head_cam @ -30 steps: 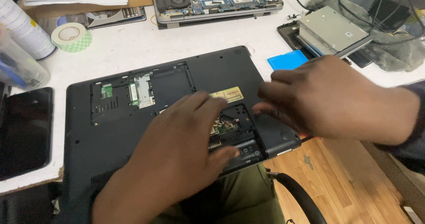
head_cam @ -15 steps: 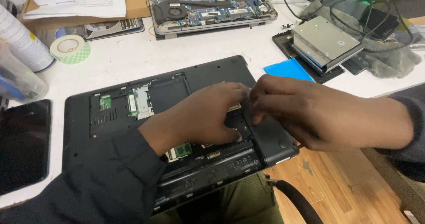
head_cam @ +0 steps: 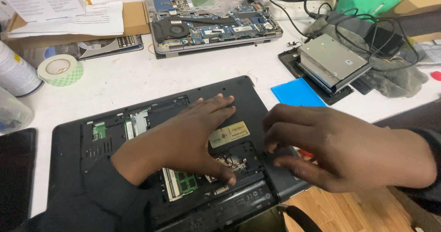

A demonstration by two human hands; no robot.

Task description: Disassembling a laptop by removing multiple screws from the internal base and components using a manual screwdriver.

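A: Going left to right, what is on the bench?

B: One white spray can (head_cam: pixel 16 73) at the far left, one roll of tape (head_cam: pixel 60 70), then the black laptop (head_cam: pixel 73 140) lying bottom-up at the near edge of the white table (head_cam: pixel 183 78). Its cover is off, so the green memory sticks (head_cam: pixel 181 182) and small wires (head_cam: pixel 229 161) show in the open bay.

A: And the hands?

B: Two, both bare. The left hand (head_cam: pixel 183 140) lies flat on the laptop's base, fingers spread, thumb tip down beside the wires. The right hand (head_cam: pixel 340 147) sits at the laptop's right edge with fingers curled down onto the case; I cannot tell whether it pinches anything.

A: How would you do this well?

B: I'd judge the flat hand should only steady the base, keeping its thumb off the wires, while the curled fingers work at the edge gently so nothing in the bay gets snagged.

A: Anything further right?

B: One second opened laptop (head_cam: pixel 211 21) at the back, one blue card (head_cam: pixel 296 93), one silver disc drive (head_cam: pixel 333 62) and a tangle of black cables (head_cam: pixel 367 25).
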